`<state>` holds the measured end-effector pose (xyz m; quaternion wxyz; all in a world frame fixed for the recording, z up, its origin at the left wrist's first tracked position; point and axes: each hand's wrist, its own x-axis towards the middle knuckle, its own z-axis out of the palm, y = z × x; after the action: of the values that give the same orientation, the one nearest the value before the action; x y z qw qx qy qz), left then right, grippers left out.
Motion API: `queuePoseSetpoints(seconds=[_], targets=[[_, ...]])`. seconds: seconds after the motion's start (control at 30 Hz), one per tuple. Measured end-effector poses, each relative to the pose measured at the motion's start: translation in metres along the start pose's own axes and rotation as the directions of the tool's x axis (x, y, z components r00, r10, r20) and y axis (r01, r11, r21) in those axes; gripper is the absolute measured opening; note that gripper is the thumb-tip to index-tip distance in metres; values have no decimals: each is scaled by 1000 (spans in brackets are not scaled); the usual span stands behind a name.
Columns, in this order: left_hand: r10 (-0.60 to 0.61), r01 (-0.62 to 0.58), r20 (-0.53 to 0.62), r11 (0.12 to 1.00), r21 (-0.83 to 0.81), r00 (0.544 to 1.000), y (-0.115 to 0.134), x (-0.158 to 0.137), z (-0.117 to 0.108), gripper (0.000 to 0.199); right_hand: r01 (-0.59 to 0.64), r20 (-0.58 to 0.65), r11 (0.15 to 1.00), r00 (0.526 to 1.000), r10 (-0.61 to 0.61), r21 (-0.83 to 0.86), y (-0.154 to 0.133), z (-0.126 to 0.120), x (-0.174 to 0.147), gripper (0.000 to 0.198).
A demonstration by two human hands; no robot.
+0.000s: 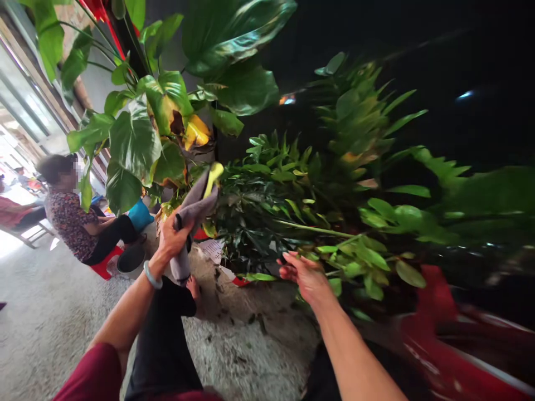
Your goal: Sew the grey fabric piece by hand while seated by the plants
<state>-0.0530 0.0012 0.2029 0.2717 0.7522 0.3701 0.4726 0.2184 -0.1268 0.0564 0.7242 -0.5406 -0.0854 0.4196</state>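
My left hand [173, 239], with a pale bangle at the wrist, is closed around a bunched grey cloth [194, 209]. A yellow-green strip [214, 177] shows at the cloth's upper end, and a dark piece sticks out by my thumb. Low among the green potted plants [254, 206], my right hand [307, 275] has its fingers curled together. Something small and dark is at its fingertips, too unclear to name. Beside that hand a leafy stem [317, 228] leans across to the right. Large broad leaves [136, 139] hang above my left hand.
On the left a person [69, 211] sits on a red stool [106, 264] beside a dark bucket [131, 260]. A red vehicle-like body [443, 334] stands at the lower right. Scattered dry leaves lie on the rough concrete floor [251, 345].
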Motion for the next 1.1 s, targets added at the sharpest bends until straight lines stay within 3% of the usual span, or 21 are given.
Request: queuePoseSetpoints(seconds=[0.1, 0.17, 0.23, 0.3, 0.37, 0.43, 0.5, 0.6, 0.7, 0.77, 0.83, 0.87, 0.9, 0.97, 1.0, 1.03, 1.1], targets=[[-13, 10, 30, 995, 102, 999, -6, 11, 18, 34, 1, 12, 1000, 1000, -1, 12, 2, 5, 0, 22], [-128, 88, 177, 973, 215, 976, -17, -8, 28, 36, 8, 16, 1000, 1000, -8, 17, 3, 5, 0, 22], [-203, 118, 349, 961, 249, 915, -27, -37, 30, 35, 17, 12, 1000, 1000, -17, 19, 3, 1, 1, 23], [-209, 147, 391, 972, 183, 896, -29, -58, 22, 34, 23, 1, 1000, 1000, -23, 20, 3, -5, 2, 21], [-182, 161, 314, 983, 91, 932, -22, -60, 10, 34, 28, -7, 999, 1000, -28, 21, 3, -9, 4, 20], [-125, 124, 157, 992, 14, 980, -11, -44, 2, 32, 29, -3, 999, 1000, -29, 22, 3, -10, 5, 21], [-52, 53, 11, 998, -37, 999, -3, -20, 2, 28, 28, 7, 999, 1000, -28, 22, 3, -7, 6, 22], [-16, 15, -20, 999, -48, 1000, -3, -3, 17, 27, 27, 16, 999, 999, -28, 21, 5, -2, 6, 23], [-84, 87, 212, 996, -2, 974, -14, -29, 34, 35, 36, 16, 999, 999, -37, 19, 6, -2, 7, 23], [-123, 150, 462, 988, -22, 878, -20, -58, 37, 33, 45, 14, 999, 999, -45, 16, 7, -4, 7, 23], [-115, 202, 596, 976, -83, 795, -19, -76, 34, 25, 54, 7, 998, 999, -54, 16, 7, -8, 8, 22], [-94, 204, 593, 971, -121, 800, -15, -76, 31, 24, 59, 4, 998, 998, -59, 17, 7, -9, 8, 23], [-67, 179, 538, 971, -158, 840, -10, -71, 28, 26, 65, 1, 998, 998, -65, 18, 7, -10, 8, 23], [9, 55, 310, 979, -195, 951, 3, -45, 26, 35, 75, 0, 997, 997, -75, 24, 8, -9, 8, 24], [60, -31, 159, 983, -181, 985, 9, -28, 28, 33, 79, 2, 996, 997, -79, 28, 8, -8, 8, 24], [107, -101, 36, 984, -150, 994, 13, -12, 33, 29, 83, 5, 996, 996, -83, 32, 8, -7, 8, 24], [177, -184, -81, 978, -94, 981, 16, 10, 46, 29, 92, 8, 995, 996, -92, 40, 9, -5, 9, 25]])
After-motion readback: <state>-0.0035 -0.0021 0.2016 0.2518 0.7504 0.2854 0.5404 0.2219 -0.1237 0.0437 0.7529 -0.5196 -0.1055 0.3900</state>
